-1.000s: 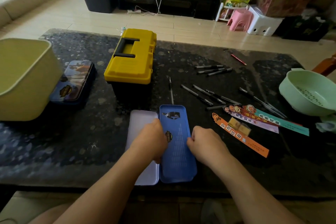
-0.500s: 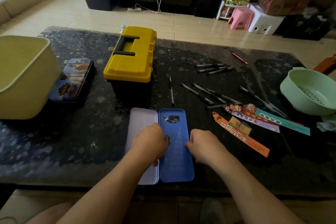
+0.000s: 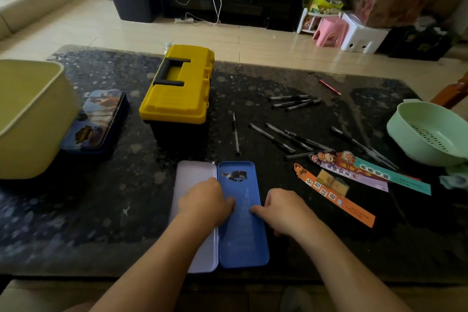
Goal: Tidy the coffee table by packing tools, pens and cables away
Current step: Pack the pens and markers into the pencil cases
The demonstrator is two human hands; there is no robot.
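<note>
Dark speckled tabletop [image 3: 114,210]. Opened blue pencil tin [image 3: 243,235] at 6 o'clock; yellow toolbox [image 3: 179,94], lid closed, at 12; pale yellow tub [image 3: 27,119] at 9, printed tin [image 3: 96,124] just beside it; black pens [image 3: 272,138] scattered at 2; paper strips [image 3: 354,172] and green colander [image 3: 425,132] at 3.

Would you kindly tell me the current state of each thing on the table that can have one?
pencil tin, open flat, empty where visible.
yellow toolbox, lid shut.
dark tin, lid shut.
green colander, upright, nothing seen inside.
pens, loose on the table.
left hand, curled, resting on the tin's hinge.
right hand, thumb at the tin's right rim.
</note>
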